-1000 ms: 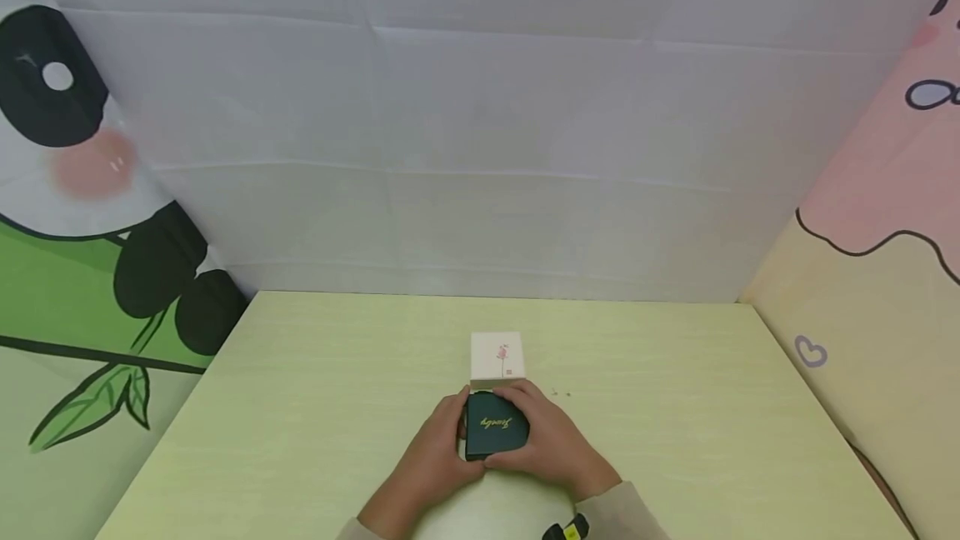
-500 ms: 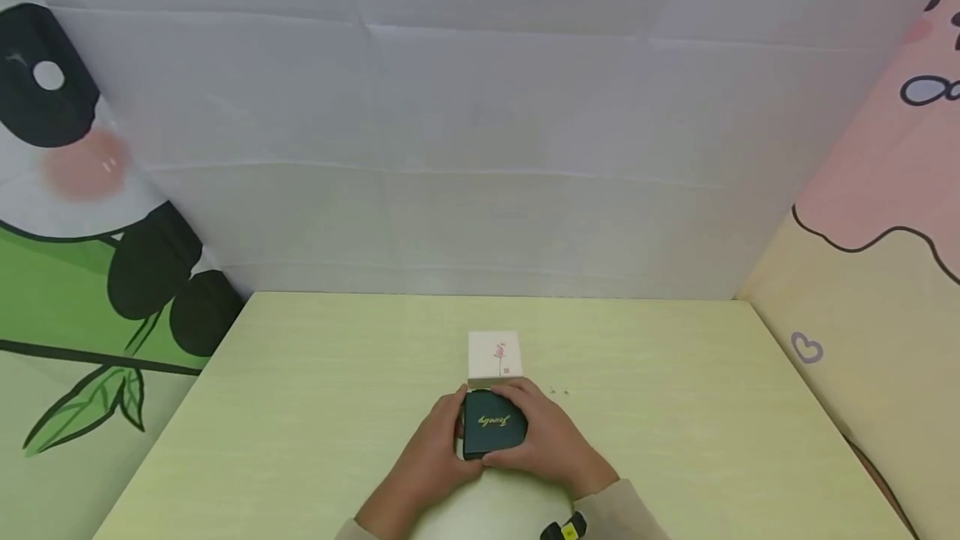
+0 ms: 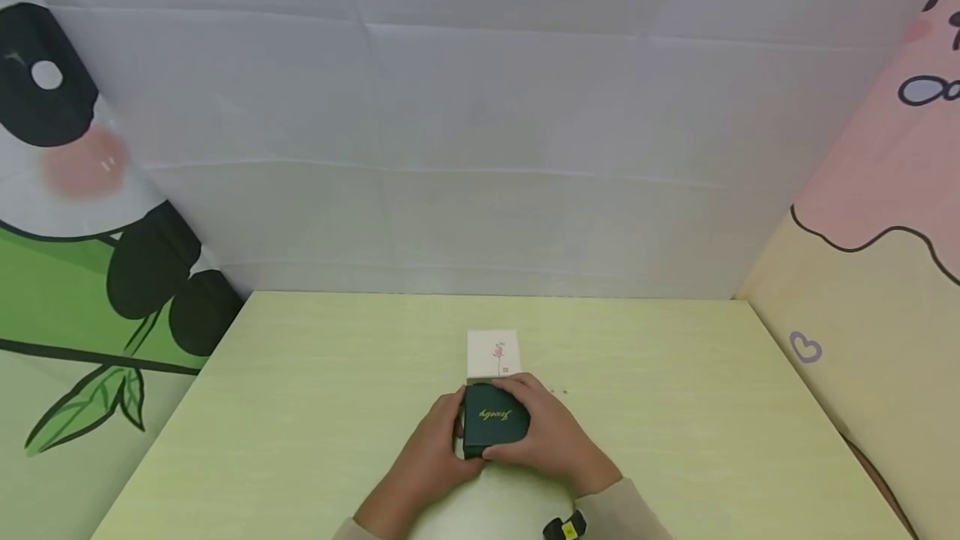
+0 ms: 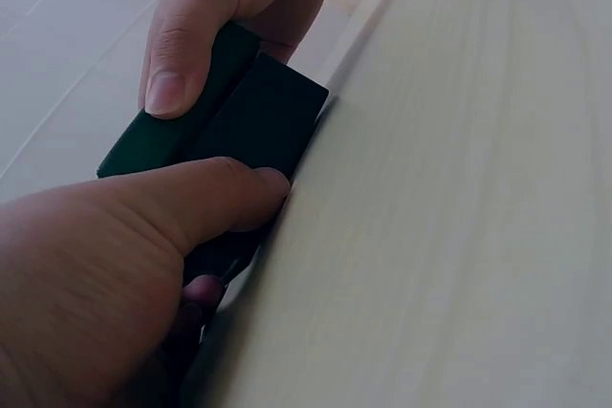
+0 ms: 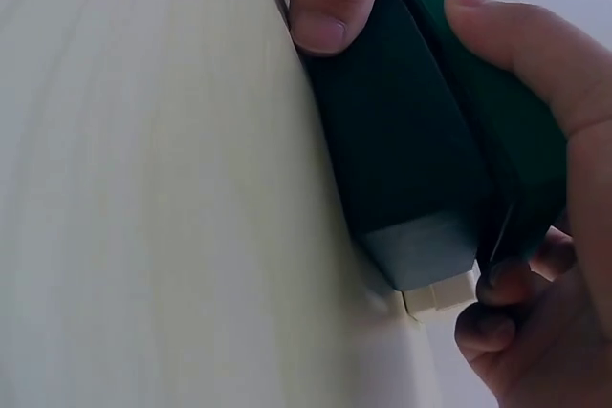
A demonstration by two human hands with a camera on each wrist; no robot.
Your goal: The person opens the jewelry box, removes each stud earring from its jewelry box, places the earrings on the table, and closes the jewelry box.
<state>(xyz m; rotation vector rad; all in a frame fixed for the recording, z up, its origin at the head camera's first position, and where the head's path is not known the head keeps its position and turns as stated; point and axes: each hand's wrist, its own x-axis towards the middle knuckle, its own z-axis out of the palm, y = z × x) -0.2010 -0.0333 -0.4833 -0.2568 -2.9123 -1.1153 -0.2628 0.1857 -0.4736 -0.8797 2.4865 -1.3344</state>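
Observation:
A dark green jewelry box [image 3: 491, 432] with gold lettering on top sits low over the table, between both hands. In the left wrist view, a narrow gap runs between its lid [image 4: 143, 145] and its base [image 4: 273, 107]. My left hand [image 3: 429, 452] holds the base from the left, thumb along its near side. My right hand [image 3: 555, 438] grips the lid from the right, thumb in front and fingers at the back. The right wrist view shows the lid [image 5: 512, 121] raised slightly off the base [image 5: 397, 131].
Just behind the green box stands a white box [image 3: 491, 352] with a pink flower print. Tiny specks lie on the pale table [image 3: 337, 373] to its right. A black wristband with a yellow patch [image 3: 566, 528] is at the right sleeve. A white sheet [image 3: 480, 148] hangs behind.
The lid has shifted slightly upward and away from the base, with my right hand moving along with it. My left hand stays at the base.

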